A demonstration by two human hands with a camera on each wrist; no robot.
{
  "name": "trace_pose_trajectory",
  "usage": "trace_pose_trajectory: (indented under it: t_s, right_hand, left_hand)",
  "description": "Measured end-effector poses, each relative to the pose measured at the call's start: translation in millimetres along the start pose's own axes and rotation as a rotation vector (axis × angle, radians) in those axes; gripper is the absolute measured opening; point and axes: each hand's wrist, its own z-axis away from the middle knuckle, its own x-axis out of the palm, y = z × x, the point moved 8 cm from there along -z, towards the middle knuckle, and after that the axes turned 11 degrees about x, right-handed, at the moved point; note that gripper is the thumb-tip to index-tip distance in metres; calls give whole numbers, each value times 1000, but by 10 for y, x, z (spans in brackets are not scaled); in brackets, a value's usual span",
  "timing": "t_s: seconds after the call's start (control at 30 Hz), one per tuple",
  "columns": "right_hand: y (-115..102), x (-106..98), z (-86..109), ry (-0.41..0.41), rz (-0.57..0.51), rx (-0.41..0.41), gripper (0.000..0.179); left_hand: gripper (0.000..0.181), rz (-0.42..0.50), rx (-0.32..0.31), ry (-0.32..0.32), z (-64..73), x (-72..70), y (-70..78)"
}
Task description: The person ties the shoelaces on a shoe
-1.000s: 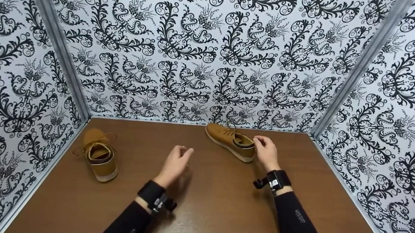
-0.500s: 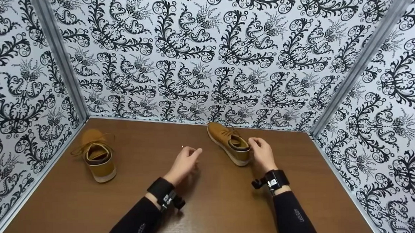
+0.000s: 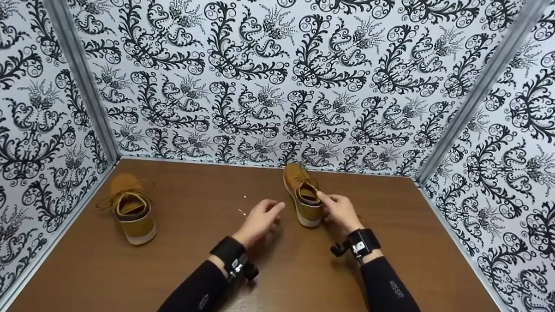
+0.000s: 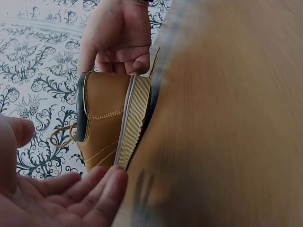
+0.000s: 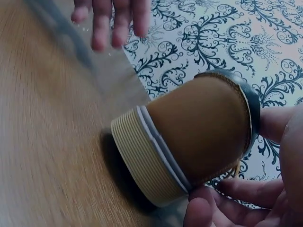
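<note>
A tan lace-up shoe (image 3: 310, 212) stands upright near the back wall, toe away from me, with a dark padded collar and a pale ridged sole. My right hand (image 3: 343, 212) grips its right side near the heel. The right wrist view has the thumb at the collar of the shoe (image 5: 199, 127) and the fingers low along its side. To the left of the shoe, my left hand (image 3: 260, 220) is held out with nothing in it. In the left wrist view its loosely extended fingers (image 4: 111, 189) overlap the near side of the shoe.
A matching tan shoe (image 3: 141, 227) with untied laces stands at the left of the brown table (image 3: 78, 278), toe toward the back. Walls with black-and-white scroll patterns (image 3: 265, 82) enclose the back and both sides.
The right-hand shoe has turned from pointing diagonally left to nearly straight back, its heel swinging left with my right hand. My left hand has moved right, closer to it.
</note>
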Motion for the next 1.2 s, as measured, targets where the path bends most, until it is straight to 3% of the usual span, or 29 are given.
trace_pose_trajectory:
  t_s: [0.23,0.4,0.5,0.77,0.97,1.2]
  right_hand:
    - [18,65,16,-33,-119,31,39]
    - [9,142,38,-70,-156,34,36]
    - [5,163,39,-67,-174,36,34]
    - [-43,270,148,-102,-192,63,24]
    - [-144,406,442,-174,-126,33,27]
    - [-149,604,791,-299,-51,6,33]
  left_hand:
    - [62,217,0,-47,-72,280,-14]
    - [64,326,-26,-62,-106,438,-19]
    - [66,344,-47,-59,-115,465,-17]
    - [69,324,-44,-43,-85,316,21]
    - [70,264,-62,-37,30,133,-10]
    - [65,167,-47,-90,246,-43,-44]
